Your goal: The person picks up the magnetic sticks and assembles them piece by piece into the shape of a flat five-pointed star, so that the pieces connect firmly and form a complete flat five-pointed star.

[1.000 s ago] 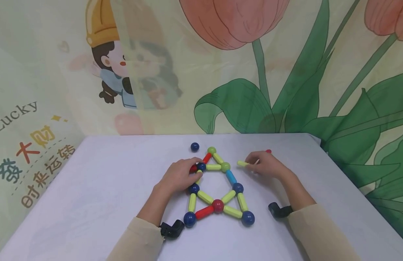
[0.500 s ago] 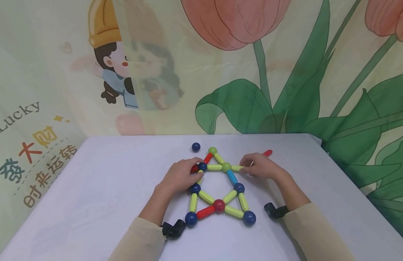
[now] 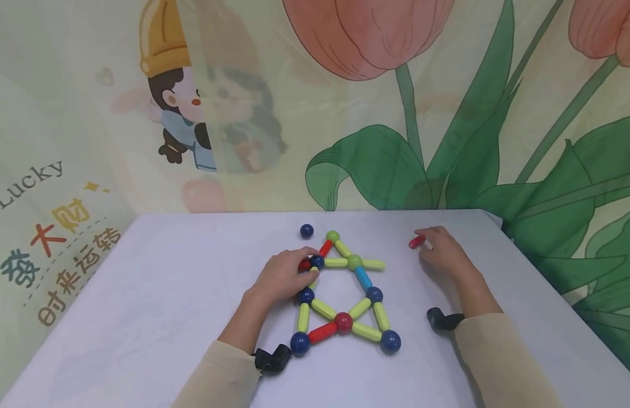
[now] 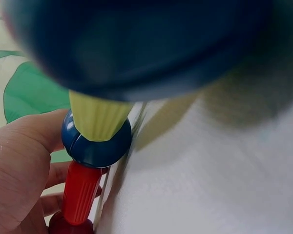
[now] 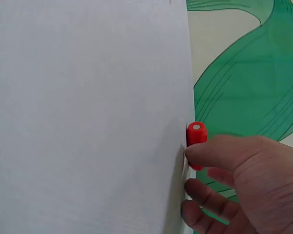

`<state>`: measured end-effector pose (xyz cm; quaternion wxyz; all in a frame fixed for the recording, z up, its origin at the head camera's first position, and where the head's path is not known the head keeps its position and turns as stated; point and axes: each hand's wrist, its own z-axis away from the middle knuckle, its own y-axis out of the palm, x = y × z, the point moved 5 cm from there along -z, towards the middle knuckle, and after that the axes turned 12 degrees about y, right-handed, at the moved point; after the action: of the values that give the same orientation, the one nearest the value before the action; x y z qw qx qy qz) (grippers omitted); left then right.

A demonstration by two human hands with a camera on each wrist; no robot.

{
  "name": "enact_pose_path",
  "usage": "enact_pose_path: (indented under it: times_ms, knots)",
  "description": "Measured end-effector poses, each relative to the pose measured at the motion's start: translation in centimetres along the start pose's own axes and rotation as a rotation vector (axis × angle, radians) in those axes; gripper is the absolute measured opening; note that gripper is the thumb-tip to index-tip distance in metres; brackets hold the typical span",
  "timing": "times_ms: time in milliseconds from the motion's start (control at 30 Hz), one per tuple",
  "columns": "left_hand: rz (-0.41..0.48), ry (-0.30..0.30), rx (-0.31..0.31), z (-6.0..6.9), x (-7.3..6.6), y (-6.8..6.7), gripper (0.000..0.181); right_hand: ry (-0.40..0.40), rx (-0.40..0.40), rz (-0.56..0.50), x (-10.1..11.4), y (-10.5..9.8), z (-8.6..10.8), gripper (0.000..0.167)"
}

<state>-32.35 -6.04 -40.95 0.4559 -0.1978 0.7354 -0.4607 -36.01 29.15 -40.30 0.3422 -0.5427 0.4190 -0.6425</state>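
A flat figure of magnetic rods and balls lies on the table, with a red ball (image 3: 343, 322) low in its middle. My left hand (image 3: 281, 277) is at its upper left; thumb and index finger lie either side of a blue ball (image 3: 318, 261). In the left wrist view, the other fingers pass behind a red rod (image 4: 81, 192) joined to that ball (image 4: 100, 151). At the right, my right hand (image 3: 442, 249) pinches a loose red rod (image 3: 417, 242) between thumb and fingers. A yellow-green rod (image 3: 373, 264) sticks out rightward from the green ball (image 3: 354, 262).
A loose blue ball (image 3: 307, 230) sits behind the figure, near the back edge of the white-covered table (image 3: 157, 272). A printed curtain (image 3: 254, 113) hangs behind. Black wrist devices show at the left (image 3: 272, 359) and right (image 3: 444, 319) sleeves.
My right hand brought the yellow-green rod to the green ball and let it go there. It then moved right and took hold of the red rod. My left hand stayed in place.
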Motion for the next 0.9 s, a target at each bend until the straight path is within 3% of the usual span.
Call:
enact_pose_path:
  times_ms: [167, 333, 600, 900]
  knots:
    - [0.003, 0.0, -0.005, 0.0, 0.2, 0.0, 0.044, -0.008, 0.013, 0.034, 0.1, 0.3, -0.2, 0.047]
    - [0.007, -0.006, -0.001, 0.1, 0.3, 0.0, 0.045, 0.035, 0.017, 0.029, 0.0, 0.6, -0.4, 0.035]
    - [0.014, -0.01, -0.002, 0.0, 0.2, 0.1, 0.045, 0.07, 0.041, -0.132, -1.1, 0.6, 0.2, 0.039]
    - [0.011, -0.014, -0.004, -0.1, 0.3, 0.2, 0.045, 0.012, 0.2, -0.299, -0.6, 0.5, 1.5, 0.041]
